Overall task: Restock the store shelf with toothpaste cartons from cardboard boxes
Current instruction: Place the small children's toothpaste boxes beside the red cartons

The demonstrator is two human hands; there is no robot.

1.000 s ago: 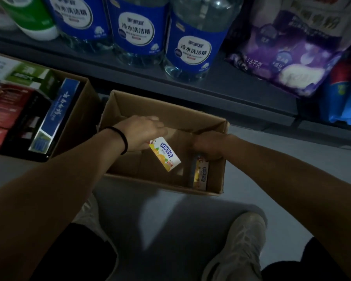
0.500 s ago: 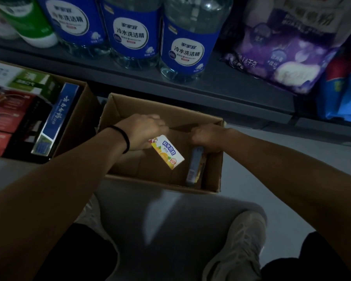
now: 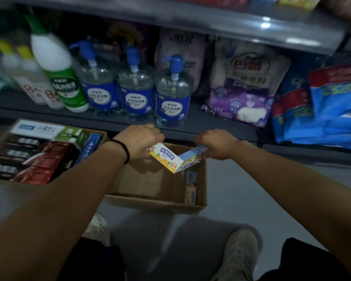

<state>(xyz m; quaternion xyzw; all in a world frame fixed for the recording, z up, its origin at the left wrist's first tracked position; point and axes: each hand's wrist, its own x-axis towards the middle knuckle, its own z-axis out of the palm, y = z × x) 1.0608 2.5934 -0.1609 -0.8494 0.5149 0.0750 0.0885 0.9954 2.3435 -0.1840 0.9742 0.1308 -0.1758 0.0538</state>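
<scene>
My left hand point(image 3: 139, 141) grips a small white and orange toothpaste carton point(image 3: 167, 158) above the open cardboard box point(image 3: 156, 197) on the floor. My right hand point(image 3: 216, 144) grips a second carton point(image 3: 193, 157), pale blue on top, and the free ends of the two cartons meet over the box. One more carton point(image 3: 190, 187) stands against the box's right wall. The rest of the box floor is bare.
A second cardboard box point(image 3: 49, 151) at left is packed with red, black, green and blue toothpaste cartons. The low shelf point(image 3: 190, 122) behind holds pump bottles point(image 3: 172, 98), a green-labelled bottle point(image 3: 63, 78) and detergent bags point(image 3: 245, 86). My shoe point(image 3: 239, 254) is on the grey floor.
Both hands have risen out of the box, each with a carton. The right hand lifted its carton clear. The view has tilted up, showing more of the shelf.
</scene>
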